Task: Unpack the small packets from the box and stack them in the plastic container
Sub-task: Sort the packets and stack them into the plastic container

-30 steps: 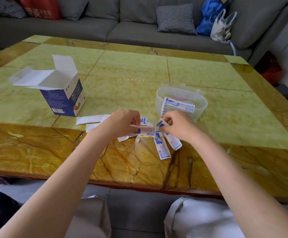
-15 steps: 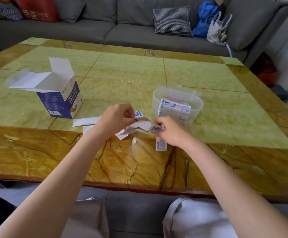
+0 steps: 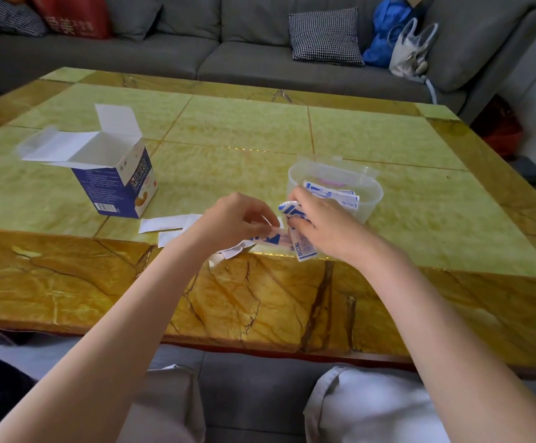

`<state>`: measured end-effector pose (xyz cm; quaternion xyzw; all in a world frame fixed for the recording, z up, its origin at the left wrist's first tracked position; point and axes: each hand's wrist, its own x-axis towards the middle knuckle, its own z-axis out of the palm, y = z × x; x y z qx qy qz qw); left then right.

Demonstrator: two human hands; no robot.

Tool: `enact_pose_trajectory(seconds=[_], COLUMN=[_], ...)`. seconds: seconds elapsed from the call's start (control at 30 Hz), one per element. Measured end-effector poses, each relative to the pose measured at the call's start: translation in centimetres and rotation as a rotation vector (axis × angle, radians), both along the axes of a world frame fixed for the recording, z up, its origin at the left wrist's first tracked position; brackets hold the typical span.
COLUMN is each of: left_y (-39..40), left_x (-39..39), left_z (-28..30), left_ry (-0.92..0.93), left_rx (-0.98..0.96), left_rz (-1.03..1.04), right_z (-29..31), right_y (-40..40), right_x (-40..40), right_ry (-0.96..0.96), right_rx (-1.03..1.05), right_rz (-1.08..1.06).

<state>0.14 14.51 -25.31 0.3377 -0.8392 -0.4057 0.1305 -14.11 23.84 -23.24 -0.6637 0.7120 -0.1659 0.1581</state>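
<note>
Marble table (image 3: 260, 139), grey sofa (image 3: 196, 55) behind. Small packets (image 3: 303, 247) at near table edge, pinched by right hand (image 3: 321, 225), fingers curled round several. Left hand (image 3: 231, 219) pinches one packet's other end. Plastic container (image 3: 369, 190) just behind right hand, packets stacked inside. Opened box (image 3: 116, 183) upright, left. White paper slips (image 3: 164, 223) beside it.

I see my left hand (image 3: 234, 219) and right hand (image 3: 321, 225) pinching packets (image 3: 303, 247) between them. The container (image 3: 369, 193) sits just beyond my right hand; the open box (image 3: 116, 183) stands left of my left hand.
</note>
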Motion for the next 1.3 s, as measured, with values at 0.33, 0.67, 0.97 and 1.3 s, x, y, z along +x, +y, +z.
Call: enact_pose_trajectory(seconds=[0.33, 0.67, 0.97, 1.3], left_y=[0.5, -0.5, 0.5, -0.9], left_x=[0.6, 1.8, 2.6, 5.5], left_z=[1.2, 1.1, 1.7, 0.9], left_ry=[0.12, 0.197, 0.413, -0.118], left_rx=[0.283, 0.04, 0.292, -0.249], left_rz=[-0.06, 0.27, 0.272, 0.38], right_z=[-0.4, 1.1, 0.7, -1.0], right_y=[-0.5, -0.8, -1.9, -3.4], right_x=[0.5, 0.5, 2.8, 3.4], right_ry=[0.042, -0.311, -0.327, -0.099], right_rx=[-0.058, -0.142, -0.233, -0.329], right_rz=[-0.019, -0.18, -0.017, -0.133])
